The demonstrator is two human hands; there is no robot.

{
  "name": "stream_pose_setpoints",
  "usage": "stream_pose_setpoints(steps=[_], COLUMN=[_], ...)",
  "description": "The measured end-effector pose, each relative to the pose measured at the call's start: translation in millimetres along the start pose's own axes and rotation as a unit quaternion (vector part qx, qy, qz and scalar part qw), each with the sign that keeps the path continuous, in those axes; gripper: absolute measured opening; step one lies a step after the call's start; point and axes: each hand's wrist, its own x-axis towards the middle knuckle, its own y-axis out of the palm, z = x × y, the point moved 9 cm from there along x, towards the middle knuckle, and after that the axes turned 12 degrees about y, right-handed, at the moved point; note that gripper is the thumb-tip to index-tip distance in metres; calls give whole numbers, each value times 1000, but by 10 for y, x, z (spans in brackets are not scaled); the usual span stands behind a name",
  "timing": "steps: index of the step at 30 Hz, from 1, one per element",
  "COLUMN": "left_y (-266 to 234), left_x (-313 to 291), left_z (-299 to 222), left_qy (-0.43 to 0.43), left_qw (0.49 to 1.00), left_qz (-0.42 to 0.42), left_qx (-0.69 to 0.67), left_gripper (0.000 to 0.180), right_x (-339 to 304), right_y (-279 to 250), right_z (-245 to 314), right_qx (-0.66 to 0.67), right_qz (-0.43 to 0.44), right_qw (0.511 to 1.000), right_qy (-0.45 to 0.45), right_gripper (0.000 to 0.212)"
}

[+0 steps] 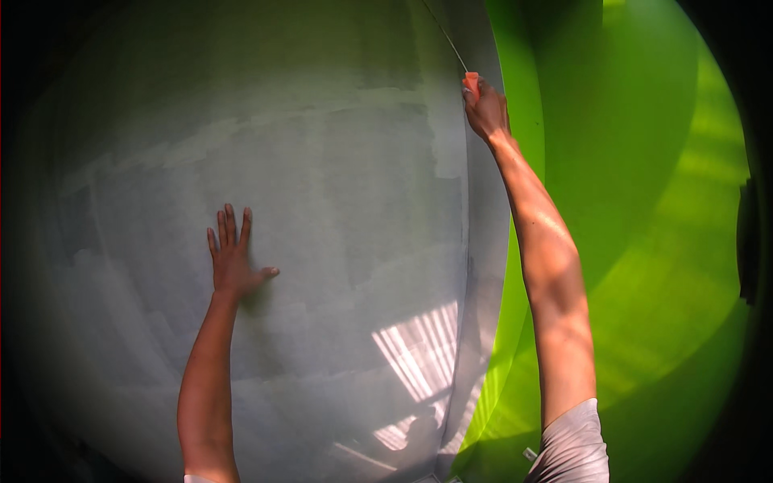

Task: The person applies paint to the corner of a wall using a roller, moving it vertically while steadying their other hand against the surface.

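Note:
Over a large grey panel or wall with brushed, patchy lighter streaks, my left hand is spread open, fingers apart and palm toward the surface. It appears to rest on it, holding nothing. My right hand reaches high along the right side of the grey surface. Its fingers are closed around the orange handle of a tool. A long thin straight strip runs up and left from the handle beyond the picture's top edge. Whether it is a blade seen edge-on I cannot tell.
A paler grey strip borders the patchy surface on the right. Beyond it are bright green surfaces with a curved edge. Striped sunlight falls low on the grey. A dark object sits at the far right rim.

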Motion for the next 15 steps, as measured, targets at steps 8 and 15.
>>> stream_pose_setpoints(steps=[8,15], left_y=[1,-53], left_x=[-48,-30], left_z=[36,-13], left_qy=[-7,-8], left_qw=[1000,1000], left_qz=[10,15], left_qx=[7,9], left_gripper=[143,143], right_x=[5,-668], right_y=[14,67], right_z=[63,-323], right_qx=[44,76], right_qz=[21,43], right_qw=[999,995], right_qy=[10,41], right_gripper=[34,36])
